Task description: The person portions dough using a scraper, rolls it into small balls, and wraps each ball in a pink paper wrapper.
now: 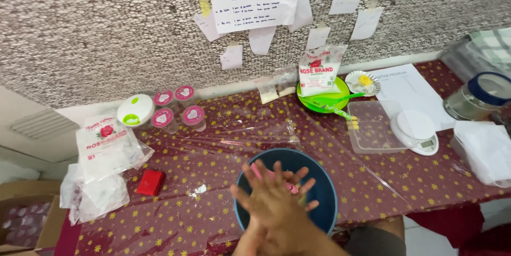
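Left hand (254, 194) and right hand (290, 194): pressed flat together, palm on palm, fingers spread and crossed, with a strip of pink dough (290, 185) squeezed between them, its ends showing past the fingers.

Blue bowl (326, 194): directly beneath the hands; contents hidden by them.

Clear square container (372, 128): beyond the hands to the right; looks empty.

White kitchen scale (418, 131): just right of that container, touching it.

Green plate (319, 101): beyond the hands, near the wall; bears an opened flour bag (318, 69) and a green utensil.

Four small pink-lidded cups (178, 108): beyond the hands to the left, clustered; contents cannot be told.

White and green lidded tub (135, 111): just left of the cups.

Red packet (151, 182): left of the hands, flat on the starred tablecloth (426, 176).

Flour bag in plastic (106, 147): farther left.

Glass jar, blue rim (479, 99): far right.
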